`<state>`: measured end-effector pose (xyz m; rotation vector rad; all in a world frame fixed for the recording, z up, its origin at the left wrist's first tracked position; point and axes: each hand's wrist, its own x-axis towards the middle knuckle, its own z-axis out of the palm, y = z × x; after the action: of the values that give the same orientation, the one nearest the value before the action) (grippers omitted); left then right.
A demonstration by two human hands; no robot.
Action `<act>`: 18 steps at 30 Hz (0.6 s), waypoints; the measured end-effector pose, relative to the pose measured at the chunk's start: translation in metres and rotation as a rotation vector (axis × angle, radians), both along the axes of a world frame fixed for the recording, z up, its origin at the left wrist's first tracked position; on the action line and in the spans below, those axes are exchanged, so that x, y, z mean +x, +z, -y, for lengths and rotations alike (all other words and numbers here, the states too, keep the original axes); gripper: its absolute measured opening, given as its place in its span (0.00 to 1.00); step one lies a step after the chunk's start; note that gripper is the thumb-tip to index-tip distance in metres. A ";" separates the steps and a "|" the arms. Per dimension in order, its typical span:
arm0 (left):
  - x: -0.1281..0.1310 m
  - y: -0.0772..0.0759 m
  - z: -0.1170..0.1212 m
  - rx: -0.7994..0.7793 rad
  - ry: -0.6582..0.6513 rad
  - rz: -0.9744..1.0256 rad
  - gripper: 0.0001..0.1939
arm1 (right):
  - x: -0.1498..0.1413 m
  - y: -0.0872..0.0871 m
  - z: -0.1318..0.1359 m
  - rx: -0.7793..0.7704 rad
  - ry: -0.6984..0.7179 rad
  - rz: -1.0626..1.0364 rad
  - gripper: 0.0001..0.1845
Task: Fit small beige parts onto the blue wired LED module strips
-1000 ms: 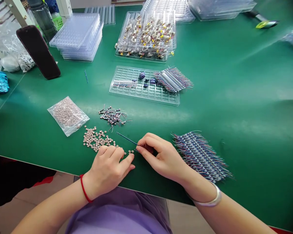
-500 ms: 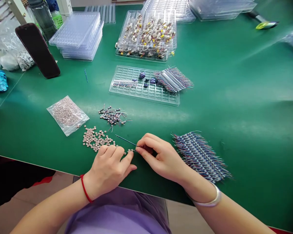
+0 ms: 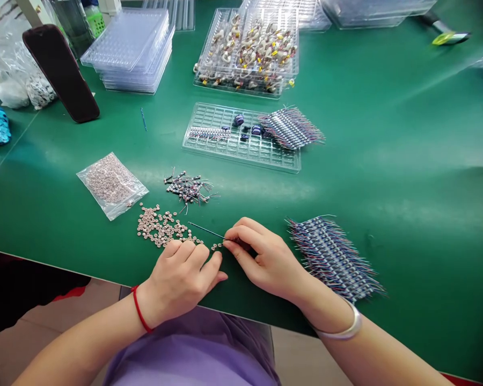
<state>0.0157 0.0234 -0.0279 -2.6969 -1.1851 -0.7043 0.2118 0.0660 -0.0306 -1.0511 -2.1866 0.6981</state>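
My right hand (image 3: 261,257) pinches a thin dark-blue rod (image 3: 207,230) between thumb and fingertips; it points up and left over the table. My left hand (image 3: 187,276) rests at the table's near edge with bent fingers, index finger and thumb apart, and I see nothing between them. Beyond its knuckles lie many small round pinkish discs (image 3: 161,228). A few discs (image 3: 215,247) sit between the two hands. Past them is a loose heap of small parts with wire leads (image 3: 189,187). Right of my right hand lies a mat of rowed parts with wires (image 3: 334,257).
A zip bag of discs (image 3: 111,185) lies to the left, near a propped phone (image 3: 62,75). Farther back are a clear tray (image 3: 209,153) with wired parts, stacked clear trays (image 3: 126,48) and a tray of white and yellow parts (image 3: 247,53). A yellow-tipped tool (image 3: 446,37) lies back right.
My left index fingertip has drawn back slightly from the few discs between the hands. The right hand keeps its pinch on the rod. The whole view has shifted a little.
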 end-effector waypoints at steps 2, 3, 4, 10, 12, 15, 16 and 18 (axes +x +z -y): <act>0.000 0.000 0.000 0.017 -0.011 0.004 0.11 | 0.000 0.000 0.000 0.003 0.002 0.006 0.08; 0.000 0.000 0.000 0.021 -0.014 0.005 0.11 | 0.000 0.000 0.000 0.003 0.004 0.008 0.08; 0.001 0.000 0.000 0.024 -0.016 0.006 0.11 | 0.000 0.000 0.000 0.002 0.005 0.009 0.08; 0.002 -0.002 0.000 0.026 -0.033 0.002 0.10 | 0.001 -0.001 0.001 -0.003 0.002 0.021 0.08; 0.002 -0.003 0.000 0.026 -0.033 0.001 0.09 | 0.001 -0.001 0.001 -0.006 -0.001 0.021 0.08; 0.002 -0.003 0.000 0.027 -0.034 0.003 0.09 | 0.001 0.000 0.001 -0.008 -0.002 0.021 0.08; 0.003 -0.003 0.000 0.027 -0.033 0.003 0.09 | 0.001 0.000 0.001 -0.009 -0.002 0.022 0.08; 0.003 -0.003 0.000 0.025 -0.032 0.002 0.09 | 0.001 0.001 0.002 -0.008 -0.002 0.028 0.08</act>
<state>0.0189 0.0231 -0.0305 -2.7010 -1.1276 -0.7222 0.2129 0.0645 -0.0301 -1.0735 -2.2077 0.6962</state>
